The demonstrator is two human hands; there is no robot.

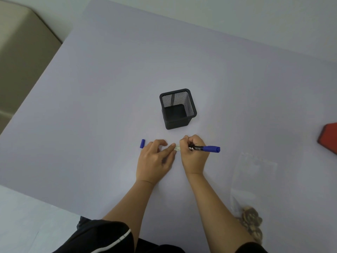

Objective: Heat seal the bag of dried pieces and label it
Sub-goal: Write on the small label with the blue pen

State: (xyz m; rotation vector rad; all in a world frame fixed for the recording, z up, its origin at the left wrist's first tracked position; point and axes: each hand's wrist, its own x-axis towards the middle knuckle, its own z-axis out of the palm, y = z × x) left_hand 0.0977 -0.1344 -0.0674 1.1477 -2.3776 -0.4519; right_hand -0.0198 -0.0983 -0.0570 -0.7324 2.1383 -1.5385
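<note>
A small white label [177, 148] lies on the pale table [109, 88], mostly hidden between my hands. My left hand [155, 161] rests flat with its fingertips pressing on the label's left end. My right hand [193, 154] grips a blue marker [207, 148], tip down on the label, barrel pointing right. The marker's blue cap [142, 143] lies on the table just left of my left hand. At the right, a clear plastic bag [255, 179] lies flat, with brown dried pieces [252, 221] gathered at its near end beside my right forearm.
A black mesh pen holder [177, 108] stands upright just beyond my hands. A red object [328, 137] is cut off by the right edge. A beige seat [23, 52] sits past the table's left edge.
</note>
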